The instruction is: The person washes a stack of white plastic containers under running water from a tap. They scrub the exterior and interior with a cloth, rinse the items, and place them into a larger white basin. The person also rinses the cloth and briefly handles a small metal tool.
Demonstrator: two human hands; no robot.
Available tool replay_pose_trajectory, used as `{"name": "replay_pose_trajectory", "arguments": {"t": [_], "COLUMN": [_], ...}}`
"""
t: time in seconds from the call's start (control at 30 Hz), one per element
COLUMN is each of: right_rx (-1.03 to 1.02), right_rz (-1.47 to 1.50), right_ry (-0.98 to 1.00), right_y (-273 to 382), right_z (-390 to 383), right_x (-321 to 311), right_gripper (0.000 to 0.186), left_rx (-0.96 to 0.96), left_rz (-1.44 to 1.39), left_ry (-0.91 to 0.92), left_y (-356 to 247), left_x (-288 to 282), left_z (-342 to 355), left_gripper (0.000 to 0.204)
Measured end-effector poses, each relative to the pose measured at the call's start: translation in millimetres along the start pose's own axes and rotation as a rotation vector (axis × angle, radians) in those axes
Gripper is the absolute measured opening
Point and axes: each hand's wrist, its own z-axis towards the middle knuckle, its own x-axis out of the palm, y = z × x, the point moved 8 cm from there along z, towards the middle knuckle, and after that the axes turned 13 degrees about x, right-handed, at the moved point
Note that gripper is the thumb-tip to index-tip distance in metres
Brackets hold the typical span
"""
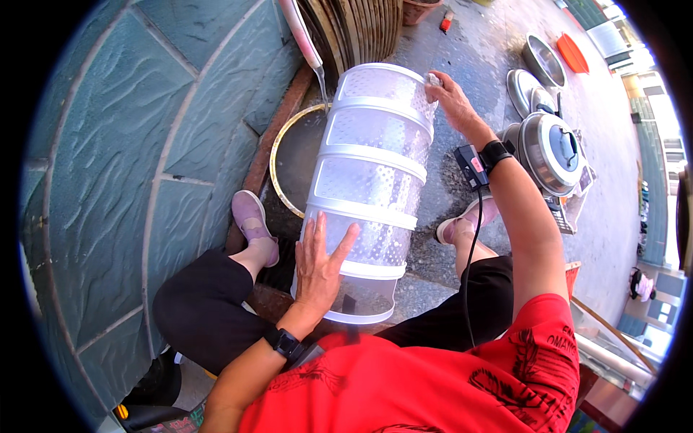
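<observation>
apparently scrubbing — the right hand (pixel 451 99) bunched on a pale wad (pixel 433 79) at the far end of the tiered container (pixel 369 184) between the feet (pixel 253 219), left hand (pixel 318 268) spread on it — further wiping calls for steady bracing.

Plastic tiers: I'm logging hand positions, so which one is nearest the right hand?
The end tier farthest from the person's red shirt: the right hand is at its right side, while the others lie nearer the shirt.
</observation>
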Motion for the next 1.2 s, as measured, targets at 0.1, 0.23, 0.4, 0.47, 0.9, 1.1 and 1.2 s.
{"name": "replay_pose_trajectory", "arguments": {"t": [0.1,0.23,0.4,0.47,0.9,1.1,1.2], "right_rx": [0.071,-0.382,-0.678,-0.693,0.016,-0.599,-0.688], "right_rz": [-0.113,-0.610,-0.881,-0.844,-0.571,-0.785,-0.951], "right_ry": [0.050,-0.163,-0.220,-0.109,-0.357,-0.387,-0.191], "right_y": [6.7,39.9,77.1,92.3,-17.1,106.8,90.6], "right_z": [9.2,22.6,28.8,28.3,31.4,15.0,40.3], "right_x": [0.2,27.9,88.9,107.5,-5.7,73.4,90.3], "right_gripper": [0.035,0.033,0.031,0.033,0.049,0.041,0.028], "left_rx": [0.015,0.045,0.016,0.000,0.041,0.029,0.051], "left_rz": [0.002,0.018,0.033,0.010,0.050,0.059,0.015], "left_ry": [0.002,0.033,0.095,0.095,0.089,0.084,0.062], "left_y": [-1.3,-6.3,-20.5,-19.1,-19.8,-18.6,-18.6], "left_x": [3.4,11.0,15.0,13.9,20.0,16.5,20.3], "left_z": [1.8,5.3,8.5,8.1,8.1,5.9,13.5], "left_gripper": [0.080,0.077,0.079,0.078,0.070,0.071,0.075]}}
